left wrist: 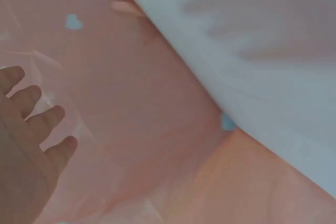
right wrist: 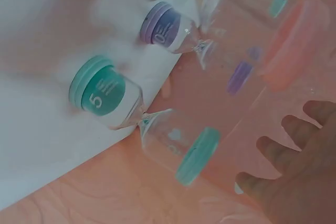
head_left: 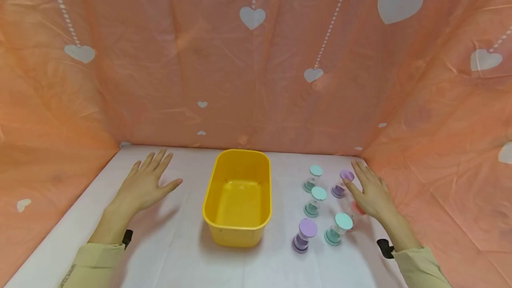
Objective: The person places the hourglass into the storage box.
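Hourglasses [head_left: 318, 194] stand beside a yellow tub [head_left: 238, 236], near the right hand [head_left: 373, 196].

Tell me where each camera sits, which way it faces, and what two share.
Head: worn on the head, facing forward and down at the yellow tub and hourglasses on a white tabletop; left hand, right hand and both sleeves show.
Left wrist: worn on that wrist, facing the heart-print backdrop and tabletop edge; part of the left hand shows.
Right wrist: worn there, facing a teal hourglass and a purple hourglass; part of the right hand shows.
Shared by head and right wrist: hourglasses and the right hand.
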The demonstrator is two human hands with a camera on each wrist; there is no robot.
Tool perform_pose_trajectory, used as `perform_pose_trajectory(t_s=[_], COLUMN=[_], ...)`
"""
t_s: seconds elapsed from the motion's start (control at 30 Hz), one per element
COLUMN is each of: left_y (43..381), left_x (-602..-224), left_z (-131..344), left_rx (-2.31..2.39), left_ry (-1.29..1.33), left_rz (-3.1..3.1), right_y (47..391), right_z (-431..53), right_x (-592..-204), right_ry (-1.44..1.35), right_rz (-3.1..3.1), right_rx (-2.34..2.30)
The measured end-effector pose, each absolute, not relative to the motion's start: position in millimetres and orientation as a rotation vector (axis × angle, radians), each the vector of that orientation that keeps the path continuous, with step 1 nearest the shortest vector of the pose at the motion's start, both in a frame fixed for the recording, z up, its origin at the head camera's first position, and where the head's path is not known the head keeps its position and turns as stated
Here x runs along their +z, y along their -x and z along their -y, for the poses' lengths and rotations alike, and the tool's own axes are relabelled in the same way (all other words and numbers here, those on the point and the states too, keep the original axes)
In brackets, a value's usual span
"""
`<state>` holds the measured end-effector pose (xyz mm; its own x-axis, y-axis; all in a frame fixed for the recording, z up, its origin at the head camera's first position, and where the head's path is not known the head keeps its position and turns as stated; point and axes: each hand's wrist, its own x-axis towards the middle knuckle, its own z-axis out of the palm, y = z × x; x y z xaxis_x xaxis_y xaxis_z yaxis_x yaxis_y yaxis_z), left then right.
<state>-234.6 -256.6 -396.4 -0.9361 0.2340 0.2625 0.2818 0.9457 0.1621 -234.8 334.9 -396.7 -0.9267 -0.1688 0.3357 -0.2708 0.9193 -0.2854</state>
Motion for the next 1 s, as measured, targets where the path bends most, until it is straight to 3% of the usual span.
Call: perform_pose_trajectory(t_s=[0.37,1.0], left_y=[231,228], left_x=[-383,-380], left_z=[219,170], left_rx=[-0.326,-0.281], left_ry=[0.552,0.833], left_rz=[2.808,2.808], right_y=[204,148], right_z=[-322,-312], right_x=[-393,-425], right_ry=[-0.390,-0.399], right_rz=[2.554,2.464], right_rx=[0.795,0.929])
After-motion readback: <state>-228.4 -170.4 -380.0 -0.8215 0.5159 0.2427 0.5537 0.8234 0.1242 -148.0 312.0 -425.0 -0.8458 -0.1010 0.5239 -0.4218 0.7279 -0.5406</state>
